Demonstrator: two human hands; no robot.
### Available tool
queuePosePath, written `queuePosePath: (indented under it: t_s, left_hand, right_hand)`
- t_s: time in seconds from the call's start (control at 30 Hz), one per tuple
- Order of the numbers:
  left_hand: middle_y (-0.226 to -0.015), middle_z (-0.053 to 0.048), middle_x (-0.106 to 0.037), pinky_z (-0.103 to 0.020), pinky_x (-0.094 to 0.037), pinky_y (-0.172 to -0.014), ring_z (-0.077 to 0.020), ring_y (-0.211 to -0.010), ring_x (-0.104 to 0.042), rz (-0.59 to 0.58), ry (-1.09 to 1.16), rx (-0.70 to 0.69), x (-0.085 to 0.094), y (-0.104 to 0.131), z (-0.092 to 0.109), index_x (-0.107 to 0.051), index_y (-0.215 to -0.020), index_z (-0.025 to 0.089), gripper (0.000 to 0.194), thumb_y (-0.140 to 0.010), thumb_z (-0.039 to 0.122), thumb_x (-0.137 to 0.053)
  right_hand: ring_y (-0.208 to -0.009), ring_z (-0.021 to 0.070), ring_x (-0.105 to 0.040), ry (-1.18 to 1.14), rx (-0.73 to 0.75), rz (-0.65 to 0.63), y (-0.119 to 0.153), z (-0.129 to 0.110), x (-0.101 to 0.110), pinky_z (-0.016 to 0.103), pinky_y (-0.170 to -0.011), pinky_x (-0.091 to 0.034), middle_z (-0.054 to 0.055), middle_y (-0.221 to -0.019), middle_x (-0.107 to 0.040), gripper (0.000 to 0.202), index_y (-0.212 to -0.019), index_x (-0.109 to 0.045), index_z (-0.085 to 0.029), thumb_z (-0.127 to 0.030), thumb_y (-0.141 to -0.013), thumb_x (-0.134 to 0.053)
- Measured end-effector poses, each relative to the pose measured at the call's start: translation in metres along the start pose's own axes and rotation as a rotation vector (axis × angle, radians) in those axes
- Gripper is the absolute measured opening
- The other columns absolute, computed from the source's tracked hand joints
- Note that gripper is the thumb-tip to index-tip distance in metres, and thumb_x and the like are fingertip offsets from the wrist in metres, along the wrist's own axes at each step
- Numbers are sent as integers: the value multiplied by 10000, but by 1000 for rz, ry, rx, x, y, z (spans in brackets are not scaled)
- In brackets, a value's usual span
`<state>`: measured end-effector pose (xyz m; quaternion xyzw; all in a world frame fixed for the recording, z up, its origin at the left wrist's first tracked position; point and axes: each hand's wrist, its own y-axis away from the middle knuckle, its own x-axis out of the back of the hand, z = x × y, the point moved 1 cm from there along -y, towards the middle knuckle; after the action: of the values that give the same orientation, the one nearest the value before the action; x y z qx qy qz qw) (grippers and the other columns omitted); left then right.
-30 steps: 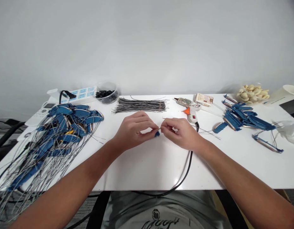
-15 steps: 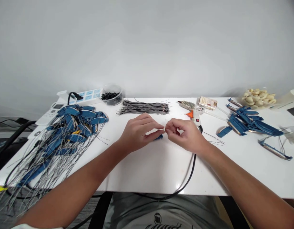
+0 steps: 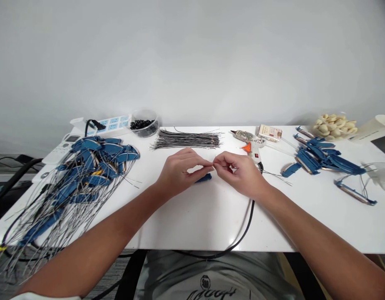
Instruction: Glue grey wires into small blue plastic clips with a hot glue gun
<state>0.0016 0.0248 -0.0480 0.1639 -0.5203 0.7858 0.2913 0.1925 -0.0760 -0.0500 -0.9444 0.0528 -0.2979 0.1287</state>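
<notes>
My left hand (image 3: 186,170) is closed in a pinch, its thumb and index fingertips meeting my right hand's fingertips. What lies between the left fingertips is too small to make out. My right hand (image 3: 237,171) pinches thin dark wires (image 3: 275,174); their loose ends stick out behind it to the right. Just under the fingertips a blue plastic part (image 3: 204,178) lies on the white table (image 3: 192,221), partly covered by my left hand. Beyond the hands a neat bundle of dark wires (image 3: 187,139) lies flat.
Blue parts with trailing wires (image 3: 95,166) are heaped at left, near a power strip (image 3: 114,123) and a tub of black pieces (image 3: 144,123). A glue gun (image 3: 248,139), small box (image 3: 269,132), more blue parts (image 3: 323,156) and a bag of cream-coloured pieces (image 3: 334,126) lie at right. A black cable (image 3: 250,221) crosses the front.
My hands have come together, so the fingertips now touch where a small gap was. More of the blue part shows below them. The view has shifted slightly.
</notes>
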Motion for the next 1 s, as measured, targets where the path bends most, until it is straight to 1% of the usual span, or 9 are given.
queuePosePath:
  t_s: [0.1, 0.53, 0.6, 0.67, 0.77, 0.83, 0.87, 0.93, 1.0]
  left_hand:
    - [-834, 8, -778, -291, -520, -735, -123, -730, -621, 5, -25, 9, 2, 0, -3, -774, -997, 207, 125, -888, 189, -833]
    - [-775, 14, -749, -281, -511, -720, -128, -712, -617, -18, -50, 22, 1, 3, -5, -787, -998, 218, 81, -925, 246, -805]
    - [-826, 15, -760, -280, -503, -726, -132, -740, -630, -57, -119, 39, 3, 4, -6, -776, -1044, 222, 130, -932, 282, -800]
    - [-869, 14, -756, -282, -479, -708, -143, -778, -644, -138, -220, 99, 6, 5, -9, -760, -1114, 231, 228, -934, 368, -793]
    - [-850, 11, -717, -292, -430, -663, -161, -790, -641, -311, -278, 197, 14, 5, -15, -751, -1097, 227, 325, -915, 496, -778]
    - [-844, 3, -704, -299, -417, -666, -169, -794, -631, -434, -246, 211, 19, 4, -19, -748, -1027, 219, 313, -903, 505, -772]
    - [-852, -1, -703, -301, -419, -679, -172, -805, -627, -491, -223, 205, 20, 4, -21, -745, -999, 218, 285, -900, 484, -773]
    - [-872, -7, -703, -302, -425, -709, -177, -840, -621, -570, -182, 193, 21, 4, -25, -728, -938, 213, 191, -905, 399, -758]
    - [-872, -7, -696, -296, -425, -714, -177, -856, -617, -603, -157, 202, 21, 4, -27, -698, -886, 207, 123, -913, 323, -729]
  right_hand:
    - [-649, 108, -492, -7, 11, 15, 0, -1, 1, 258, -592, -396, -44, -713, -540, 78, -961, -683, -216, -238, -981, -611]
    - [-687, 133, -560, 148, 76, -19, 0, -1, 5, 285, -666, -406, -13, -751, -645, 130, -1032, -720, -208, -247, -1002, -599]
    - [-719, 143, -583, 204, 102, -28, -1, 2, 4, 303, -716, -425, -7, -784, -677, 137, -1029, -726, -209, -247, -1008, -596]
    - [-792, 170, -615, 269, 111, -17, -4, 7, 4, 334, -789, -441, 7, -842, -718, 143, -1032, -736, -211, -251, -1008, -601]
    - [-1016, 247, -639, 374, 81, 81, -9, 19, 12, 396, -935, -444, 53, -1022, -759, 171, -1098, -739, -210, -293, -992, -633]
    - [-1087, 280, -626, 463, 20, 207, -12, 27, 27, 419, -979, -434, 85, -1092, -744, 172, -1068, -725, -197, -308, -964, -643]
    - [-1051, 276, -633, 502, -50, 271, -13, 32, 38, 401, -927, -446, 89, -1068, -735, 148, -1008, -711, -196, -312, -944, -646]
    - [-889, 255, -634, 592, -308, 358, -13, 40, 60, 363, -739, -423, 71, -952, -722, 185, -889, -671, -218, -402, -908, -671]
    - [-795, 261, -610, 681, -586, 319, -12, 48, 78, 355, -644, -365, 60, -835, -712, 326, -814, -655, -239, -553, -903, -643]
